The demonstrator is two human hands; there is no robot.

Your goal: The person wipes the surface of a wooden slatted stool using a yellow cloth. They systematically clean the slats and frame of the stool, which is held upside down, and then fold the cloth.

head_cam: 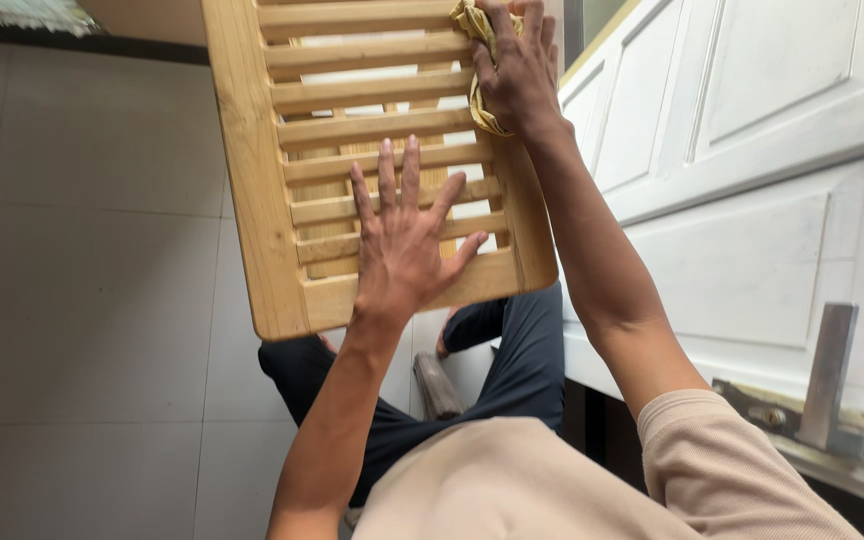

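A light wooden slatted panel [252, 150] rests tilted in front of me, above my legs. My left hand [407, 235] lies flat on its lower slats with the fingers spread, holding nothing. Pressed against the panel's upper right frame is a crumpled yellow cloth [474, 60], and my right hand [517, 70] is closed on it.
A white panelled door [752, 150] stands close on the right. Grey floor tiles [82, 300] spread to the left. A metal bracket [827, 375] and hardware sit at the lower right. A brown object [437, 385] lies between my legs.
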